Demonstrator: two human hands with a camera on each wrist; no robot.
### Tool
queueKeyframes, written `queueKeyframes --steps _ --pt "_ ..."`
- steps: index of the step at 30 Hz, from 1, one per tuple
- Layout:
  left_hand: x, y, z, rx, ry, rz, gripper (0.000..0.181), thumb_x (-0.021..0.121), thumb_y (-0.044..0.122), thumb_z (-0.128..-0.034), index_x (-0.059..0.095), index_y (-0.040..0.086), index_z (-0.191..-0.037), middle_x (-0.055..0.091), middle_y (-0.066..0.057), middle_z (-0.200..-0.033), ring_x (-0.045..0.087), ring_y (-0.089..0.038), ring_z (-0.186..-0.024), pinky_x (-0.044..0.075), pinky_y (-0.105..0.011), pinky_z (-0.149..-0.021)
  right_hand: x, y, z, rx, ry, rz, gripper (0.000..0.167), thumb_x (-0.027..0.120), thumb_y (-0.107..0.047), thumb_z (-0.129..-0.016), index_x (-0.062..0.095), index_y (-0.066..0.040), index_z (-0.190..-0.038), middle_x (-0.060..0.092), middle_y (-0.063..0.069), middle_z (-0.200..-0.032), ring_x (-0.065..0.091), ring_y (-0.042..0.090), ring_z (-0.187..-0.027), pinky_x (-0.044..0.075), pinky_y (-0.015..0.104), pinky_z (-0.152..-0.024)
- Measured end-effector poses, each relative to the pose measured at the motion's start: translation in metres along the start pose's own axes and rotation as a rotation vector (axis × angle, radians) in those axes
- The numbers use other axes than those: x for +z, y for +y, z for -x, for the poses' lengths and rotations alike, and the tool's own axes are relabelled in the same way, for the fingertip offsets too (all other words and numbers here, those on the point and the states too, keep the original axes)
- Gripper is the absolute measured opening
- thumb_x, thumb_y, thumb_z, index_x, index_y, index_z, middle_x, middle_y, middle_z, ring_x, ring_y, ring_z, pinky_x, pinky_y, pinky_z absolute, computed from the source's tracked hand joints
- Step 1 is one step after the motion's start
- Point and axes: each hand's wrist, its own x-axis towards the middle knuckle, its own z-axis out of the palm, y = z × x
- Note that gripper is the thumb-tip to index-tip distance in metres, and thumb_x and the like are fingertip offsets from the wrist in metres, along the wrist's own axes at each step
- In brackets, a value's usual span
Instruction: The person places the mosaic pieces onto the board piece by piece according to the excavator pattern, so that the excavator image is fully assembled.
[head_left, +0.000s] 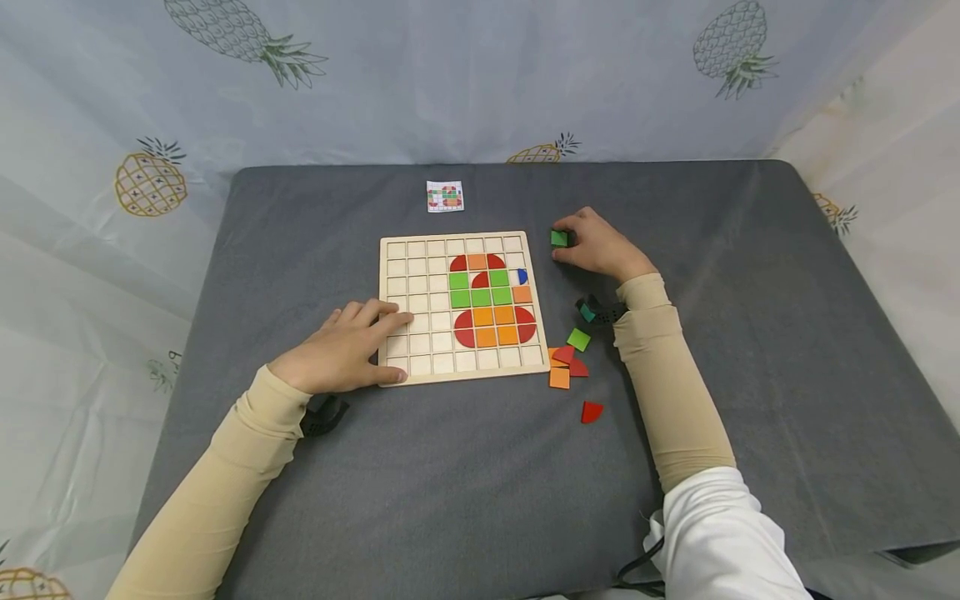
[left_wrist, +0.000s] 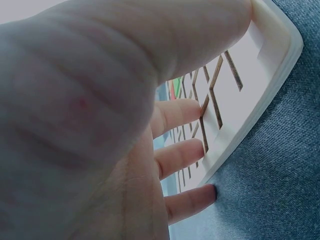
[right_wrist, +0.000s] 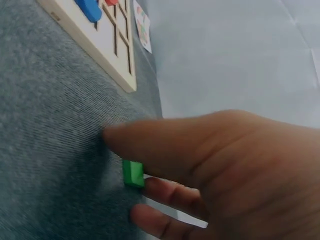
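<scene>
In the head view, a square wooden grid board (head_left: 420,364) holds red, green, orange and blue tiles in its right part. My left hand (head_left: 341,346) rests on the board's left edge, fingers spread and thumb near the lower corner. The left wrist view shows the thumb (left_wrist: 200,40) against the board's rim (left_wrist: 280,55). Beyond the board's upper right corner, my right hand (head_left: 600,243) has its thumb and fingers curled round a small green block (head_left: 558,238). Up close, the green block (right_wrist: 133,173) touches a fingertip; the thumb partly hides it.
Beside the board's lower right corner lie a green square tile (head_left: 578,339), orange tiles (head_left: 559,378) and red quarter-round tiles (head_left: 592,412). Near the right wrist is a teal piece (head_left: 587,312). A small pattern card (head_left: 446,197) lies behind the board on the grey tablecloth (head_left: 450,483).
</scene>
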Motion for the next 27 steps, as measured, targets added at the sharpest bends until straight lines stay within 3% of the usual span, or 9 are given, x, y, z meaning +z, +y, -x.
queueKeyframes --steps 6,11,17,22,27 --pt "0.0 0.0 0.001 0.0 -0.006 0.004 0.078 0.073 0.041 -0.092 0.037 0.016 -0.157 0.036 -0.015 -0.156 0.035 -0.041 -0.14 0.024 -0.074 -0.115 0.0 0.001 0.001 0.03 -0.062 -0.001 0.079 0.069 -0.027 -0.095 0.029 0.0 -0.158 0.035 0.027 -0.15 0.042 0.039 -0.128 0.04 0.057 -0.112" --pt "0.0 0.0 0.001 -0.001 -0.009 0.01 0.078 0.073 0.04 -0.0921 0.037 0.016 -0.157 0.035 -0.015 -0.157 0.034 -0.041 -0.141 0.023 -0.073 -0.116 -0.002 -0.001 0.009 0.012 -0.084 0.024 0.085 0.07 -0.03 -0.095 0.023 -0.003 -0.16 0.031 0.027 -0.155 0.036 0.041 -0.138 0.036 0.059 -0.116" --pt "-0.002 0.0 0.0 -0.002 -0.013 0.007 0.078 0.073 0.041 -0.0922 0.037 0.016 -0.157 0.035 -0.014 -0.157 0.034 -0.041 -0.14 0.023 -0.071 -0.117 -0.001 0.0 0.041 -0.006 -0.076 0.022 0.094 0.073 -0.036 -0.092 0.018 -0.01 -0.162 0.017 0.022 -0.164 0.02 0.041 -0.148 0.029 0.065 -0.118" --pt "-0.004 -0.001 0.0 -0.004 -0.019 0.009 0.078 0.073 0.041 -0.0921 0.037 0.016 -0.157 0.035 -0.014 -0.156 0.033 -0.041 -0.141 0.022 -0.071 -0.117 0.008 -0.01 0.072 -0.03 -0.215 0.06 0.108 0.079 -0.052 -0.083 0.017 -0.013 -0.162 0.022 0.019 -0.163 0.02 0.039 -0.147 0.031 0.065 -0.117" --pt "-0.001 -0.001 -0.002 0.003 -0.018 0.009 0.079 0.073 0.043 -0.092 0.037 0.017 -0.157 0.035 -0.014 -0.156 0.034 -0.041 -0.139 0.022 -0.071 -0.117 0.017 -0.024 0.085 -0.052 -0.284 0.161 0.12 0.082 -0.062 -0.074 0.017 -0.014 -0.163 0.021 0.014 -0.164 0.02 0.037 -0.148 0.031 0.063 -0.118"
